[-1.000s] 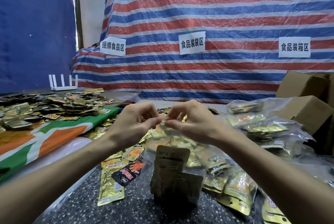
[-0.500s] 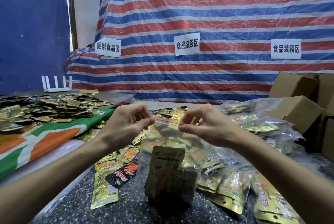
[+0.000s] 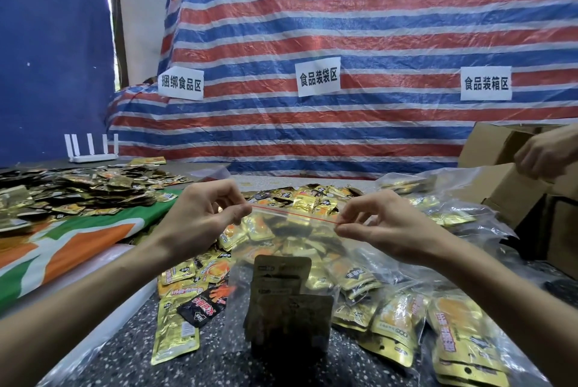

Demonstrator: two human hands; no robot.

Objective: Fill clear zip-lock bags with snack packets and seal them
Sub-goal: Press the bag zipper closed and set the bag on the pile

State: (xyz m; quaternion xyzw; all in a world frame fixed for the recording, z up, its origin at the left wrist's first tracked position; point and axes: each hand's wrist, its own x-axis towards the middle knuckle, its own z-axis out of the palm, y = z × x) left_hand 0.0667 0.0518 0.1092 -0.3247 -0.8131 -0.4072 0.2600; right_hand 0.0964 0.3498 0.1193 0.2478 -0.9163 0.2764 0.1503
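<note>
At the top edge of the zip-lock bag (image 3: pixel 281 249), pinched between thumb and forefinger at both ends of the red zip strip (image 3: pixel 294 214): left hand (image 3: pixel 200 217) on the left end, right hand (image 3: pixel 384 230) on the right end. Pulled taut, probably to keep the tracks straight and aligned for sealing; hung upright over the counter (image 3: pixel 125 364) to let the dark snack packets (image 3: pixel 287 308) settle low in the bag, clear of the strip. Cannot tell whether fully sealed; loose packets (image 3: pixel 312 199) heaped behind the bag, filled bags (image 3: pixel 438 208) to its right.
</note>
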